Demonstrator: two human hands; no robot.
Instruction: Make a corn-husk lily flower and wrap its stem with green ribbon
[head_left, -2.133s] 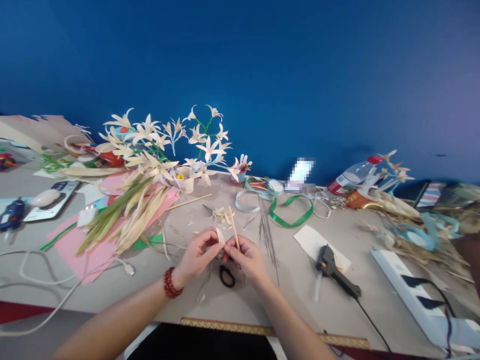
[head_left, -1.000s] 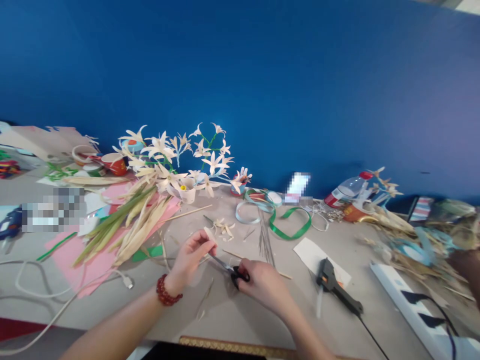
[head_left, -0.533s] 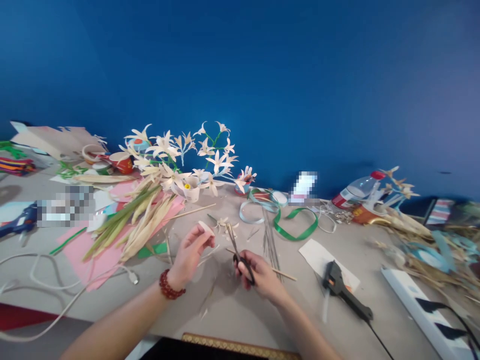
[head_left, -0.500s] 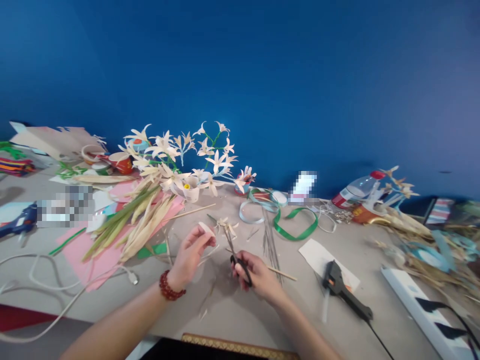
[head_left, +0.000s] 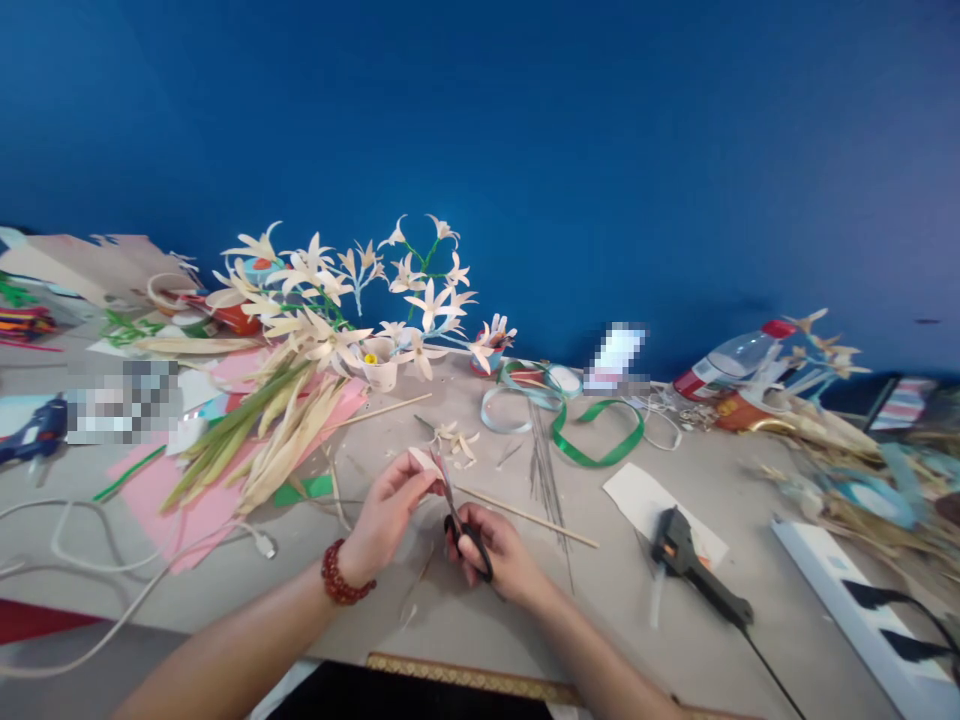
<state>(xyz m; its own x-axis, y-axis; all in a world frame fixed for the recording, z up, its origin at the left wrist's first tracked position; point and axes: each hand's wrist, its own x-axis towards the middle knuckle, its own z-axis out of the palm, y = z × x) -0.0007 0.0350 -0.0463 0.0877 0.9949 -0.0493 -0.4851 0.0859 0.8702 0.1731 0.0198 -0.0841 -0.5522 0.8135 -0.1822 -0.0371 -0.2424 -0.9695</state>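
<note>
My left hand (head_left: 394, 510), with a red bead bracelet at the wrist, pinches a small pale petal (head_left: 424, 460) between thumb and fingers. My right hand (head_left: 487, 548) has its fingers in the black handles of a pair of scissors (head_left: 451, 500). The blades point up and left and meet the petal's right side; whether they have cut into it I cannot tell. Just beyond the hands lie several cream petals (head_left: 457, 440). A thin wooden stick (head_left: 532, 517) rests on the table right of the scissors.
Cream husk flowers (head_left: 319, 270) stand in cups at the back left. Dried husks (head_left: 277, 440) lie on pink paper. Green ribbon (head_left: 600, 455) and grey wires (head_left: 547, 480) lie right of centre. A black glue gun (head_left: 697, 565) and a white power strip (head_left: 855, 610) are at the right.
My right hand has put the stick down and taken up the scissors. Over the last half second the scissors moved left, up to the petal that stays in my left hand.
</note>
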